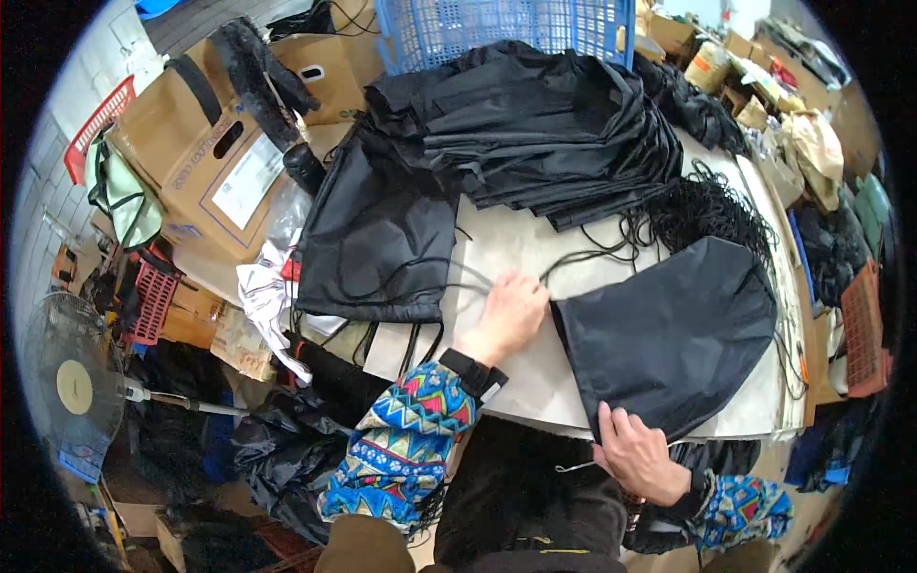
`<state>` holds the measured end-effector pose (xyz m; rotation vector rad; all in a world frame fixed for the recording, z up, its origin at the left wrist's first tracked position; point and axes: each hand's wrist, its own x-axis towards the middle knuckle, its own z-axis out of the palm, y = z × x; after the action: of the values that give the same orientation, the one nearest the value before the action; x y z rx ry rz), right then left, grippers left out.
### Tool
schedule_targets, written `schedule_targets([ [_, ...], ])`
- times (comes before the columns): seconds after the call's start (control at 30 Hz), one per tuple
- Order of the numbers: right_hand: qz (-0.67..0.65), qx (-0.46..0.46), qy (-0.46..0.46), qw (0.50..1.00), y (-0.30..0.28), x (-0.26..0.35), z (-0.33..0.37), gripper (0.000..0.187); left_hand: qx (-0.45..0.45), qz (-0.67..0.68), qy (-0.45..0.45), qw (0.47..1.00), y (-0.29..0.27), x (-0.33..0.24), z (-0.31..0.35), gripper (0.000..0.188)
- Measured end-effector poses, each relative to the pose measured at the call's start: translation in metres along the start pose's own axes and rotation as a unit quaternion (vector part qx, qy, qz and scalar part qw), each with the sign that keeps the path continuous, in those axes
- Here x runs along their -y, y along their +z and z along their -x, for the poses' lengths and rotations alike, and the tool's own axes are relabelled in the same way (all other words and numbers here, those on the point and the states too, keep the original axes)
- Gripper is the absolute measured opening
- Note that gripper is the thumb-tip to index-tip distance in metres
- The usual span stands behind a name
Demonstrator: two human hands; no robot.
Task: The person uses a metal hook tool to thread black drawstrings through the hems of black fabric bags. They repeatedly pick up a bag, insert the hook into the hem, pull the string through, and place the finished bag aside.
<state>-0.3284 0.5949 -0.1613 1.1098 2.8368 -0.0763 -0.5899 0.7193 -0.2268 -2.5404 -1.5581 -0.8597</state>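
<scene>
A black drawstring bag (678, 329) lies on the pale work surface (516, 372) at the right. My right hand (638, 456) grips its near left corner, and a thin metal rod with a looped end (573, 468) pokes out beside the fingers. My left hand (516, 310) is closed near the bag's far left corner, fingertips pinched on a black cord (468, 272) that blurs leftward. What lies under the left fingers is partly hidden. Another black bag (377, 239), with cords at its lower edge, lies to the left.
Behind lies a heap of black fabric pieces (535, 124) before a blue plastic crate (506, 29). A tangle of black cords (712, 215) sits at the right. Cardboard boxes (224, 172) and a standing fan (76, 382) are on the left; a red basket (863, 329) stands far right.
</scene>
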Motion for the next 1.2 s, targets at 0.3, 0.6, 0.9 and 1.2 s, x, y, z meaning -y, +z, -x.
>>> schedule_targets([
  [0.3, 0.105, -0.103, 0.009, 0.989, 0.009, -0.026, 0.035, 0.041, 0.079, 0.168, -0.058, 0.981, -0.080, 0.000, 0.067, 0.011],
  [0.6, 0.060, -0.156, -0.011, 0.986, 0.009, -0.024, 0.001, 0.032, 0.046, -0.071, -0.010, 0.996, -0.080, -0.027, 0.059, 0.049],
  [0.9, -0.060, -0.115, 0.070, 0.989, 0.033, -0.042, 0.030, 0.035, 0.013, -0.143, 0.018, 0.990, -0.033, 0.000, 0.052, 0.025],
  [1.2, -0.053, -0.072, 0.293, 0.952, 0.009, -0.148, 0.089, 0.027, 0.162, -0.173, -0.086, 0.968, -0.059, -0.007, 0.054, 0.034],
])
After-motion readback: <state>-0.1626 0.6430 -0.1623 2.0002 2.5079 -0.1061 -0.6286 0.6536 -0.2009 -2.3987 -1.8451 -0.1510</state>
